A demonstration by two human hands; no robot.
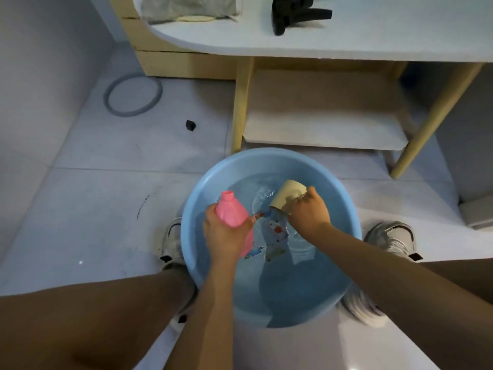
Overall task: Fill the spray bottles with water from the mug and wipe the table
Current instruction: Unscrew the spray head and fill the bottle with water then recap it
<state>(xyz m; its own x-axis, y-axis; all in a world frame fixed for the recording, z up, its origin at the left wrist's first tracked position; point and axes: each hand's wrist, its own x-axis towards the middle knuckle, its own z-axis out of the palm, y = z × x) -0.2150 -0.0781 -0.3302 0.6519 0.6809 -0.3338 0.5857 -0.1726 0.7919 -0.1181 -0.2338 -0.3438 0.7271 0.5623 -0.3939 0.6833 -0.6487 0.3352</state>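
Nearest in my head view: 2 bare knees at the bottom corners, both forearms reaching forward over a blue basin (344,182) set on the pale tiled floor (93,188). The basin holds water; a printed picture shows on its bottom through the ripples. 1 grey sneaker (392,239) sits just beside the basin rim on the right, another (173,241) just beside it on the left.

Left hand (224,233): fingers wrapped round the body of a pink spray bottle (229,209), neck uncapped and tilted away from me, over the left part of the basin. Right hand (309,212): fingers curled on a beige mug (289,194), tipped on its side with the mouth toward the water surface. I cannot tell how much water is in it. Bottle and mug are near each other, not touching.

Floor past the basin: open tile to the left, with a small black piece (190,125) and a grey ring (132,94) farther out. The basin's far rim lies close to the desk's wooden leg (241,108) and low shelf (325,113).

Farthest: the white desk (373,44), rounded edge overhanging, carrying a black spray trigger head (296,13) and a grey cloth (189,8) at its left end.
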